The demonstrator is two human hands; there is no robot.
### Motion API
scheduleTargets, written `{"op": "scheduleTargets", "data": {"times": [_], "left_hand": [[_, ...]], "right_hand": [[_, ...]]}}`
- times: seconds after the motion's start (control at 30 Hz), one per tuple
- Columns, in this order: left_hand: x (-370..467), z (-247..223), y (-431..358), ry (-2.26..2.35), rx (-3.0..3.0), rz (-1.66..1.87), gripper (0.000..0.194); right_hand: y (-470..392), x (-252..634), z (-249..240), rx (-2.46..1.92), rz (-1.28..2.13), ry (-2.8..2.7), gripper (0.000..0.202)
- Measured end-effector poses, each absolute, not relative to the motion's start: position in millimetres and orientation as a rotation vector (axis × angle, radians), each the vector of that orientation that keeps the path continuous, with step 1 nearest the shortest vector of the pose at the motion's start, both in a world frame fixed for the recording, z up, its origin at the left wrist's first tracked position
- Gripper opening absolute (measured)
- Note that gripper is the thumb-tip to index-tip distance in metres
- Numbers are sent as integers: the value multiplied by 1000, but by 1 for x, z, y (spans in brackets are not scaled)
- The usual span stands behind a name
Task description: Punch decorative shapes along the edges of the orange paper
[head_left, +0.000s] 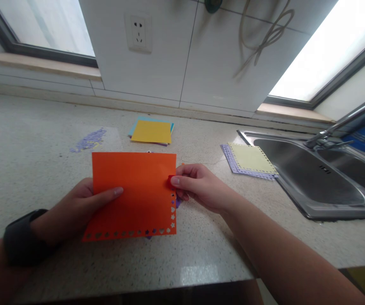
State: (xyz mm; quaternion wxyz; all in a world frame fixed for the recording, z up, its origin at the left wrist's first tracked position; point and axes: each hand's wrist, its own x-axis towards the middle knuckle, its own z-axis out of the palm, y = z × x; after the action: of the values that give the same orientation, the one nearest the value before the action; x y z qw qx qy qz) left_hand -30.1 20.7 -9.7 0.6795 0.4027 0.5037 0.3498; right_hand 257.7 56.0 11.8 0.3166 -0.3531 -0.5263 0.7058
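An orange sheet of paper (131, 190) is held up over the counter, with small shaped holes along its bottom edge and the lower part of its right edge. My left hand (77, 207) grips the sheet's left side, thumb on the front and the other fingers hidden behind. At the right edge, my right hand (198, 186) pinches a small red punch (171, 181) between thumb and fingers, just above the topmost hole. Something purple (178, 202) shows partly behind the sheet; most of it is hidden.
Yellow and blue sheets (151, 131) lie near the wall. Purple paper scraps (90, 140) are at the back left. Pale yellow and purple sheets with punched edges (252, 159) overlap the rim of a steel sink (309, 169) on the right.
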Motion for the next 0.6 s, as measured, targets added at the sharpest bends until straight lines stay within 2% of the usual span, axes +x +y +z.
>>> {"op": "scheduleTargets", "data": {"times": [0.23, 0.6], "left_hand": [[-31, -8, 20, 1088, 827, 814, 40], [-31, -7, 21, 1119, 850, 782, 49]], "right_hand": [[55, 257, 15, -931, 1845, -1427, 31], [54, 256, 13, -914, 1813, -1452, 30]]}}
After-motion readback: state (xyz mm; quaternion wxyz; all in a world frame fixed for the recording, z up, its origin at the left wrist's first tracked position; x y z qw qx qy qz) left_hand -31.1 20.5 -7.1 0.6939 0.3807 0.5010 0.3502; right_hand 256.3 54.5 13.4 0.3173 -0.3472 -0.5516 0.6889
